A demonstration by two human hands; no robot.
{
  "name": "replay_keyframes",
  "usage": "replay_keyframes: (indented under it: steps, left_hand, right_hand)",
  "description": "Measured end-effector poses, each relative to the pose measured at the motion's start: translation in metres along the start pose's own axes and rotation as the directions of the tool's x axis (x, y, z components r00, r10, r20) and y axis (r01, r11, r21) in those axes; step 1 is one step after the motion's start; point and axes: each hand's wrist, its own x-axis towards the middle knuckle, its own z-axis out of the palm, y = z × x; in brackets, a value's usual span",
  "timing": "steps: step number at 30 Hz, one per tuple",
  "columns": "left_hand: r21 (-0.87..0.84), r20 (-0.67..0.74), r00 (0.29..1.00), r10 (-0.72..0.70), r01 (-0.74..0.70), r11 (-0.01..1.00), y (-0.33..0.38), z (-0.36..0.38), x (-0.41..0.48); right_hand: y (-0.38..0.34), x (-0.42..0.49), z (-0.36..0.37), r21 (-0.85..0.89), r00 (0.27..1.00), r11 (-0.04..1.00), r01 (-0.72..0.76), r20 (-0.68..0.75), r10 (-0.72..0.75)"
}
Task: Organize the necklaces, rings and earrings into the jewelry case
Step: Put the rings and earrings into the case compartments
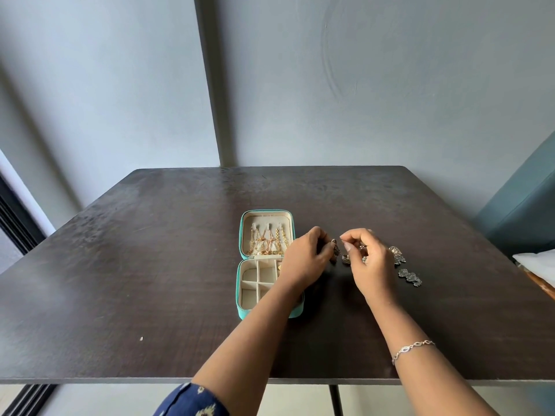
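Earring [335, 250] pinched just right of the open jewelry case [267, 218]
Left hand [304, 261] grips it at the fingertips; right hand [371, 261] is curled, thumb meeting finger, can't tell if holding anything.

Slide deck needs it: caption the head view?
Left hand holds an earring, right hand pinched beside it, by the open jewelry case with necklaces hung.

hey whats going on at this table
A person is sorting jewellery into an open teal jewelry case on a dark table. Gold necklaces hang in its lid; the base compartments in view look mostly empty. The left hand holds a small dark piece; the right hand pinches at something too small to tell. A ring and ornate earrings lie loose nearby.
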Motion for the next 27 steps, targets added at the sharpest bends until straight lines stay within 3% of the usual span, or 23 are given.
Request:
replay_keyframes:
  steps: [10, 19, 27]
  left_hand:
    - [-0.098, -0.027, 0.999, -0.027, 0.024, 0.995, 0.0007, -0.0006, -0.0007]
    - [-0.158, -0.061, 0.996, -0.061, 0.05, 0.986, -0.0017, 0.0009, 0.0009]
    - [-0.179, -0.109, 0.994, -0.029, 0.009, 0.984, -0.0017, 0.0005, 0.0013]
  right_hand:
    - [-0.0002, 0.001, -0.0004, -0.027, 0.962, 0.981, -0.192, 0.195, 0.193]
    - [-0.002, 0.002, 0.0003, -0.034, 0.977, 0.995, -0.095, 0.187, 0.099]
    - [-0.0001, 0.0017, 0.0049, -0.266, 0.953, 0.953, -0.143, 0.224, 0.205]
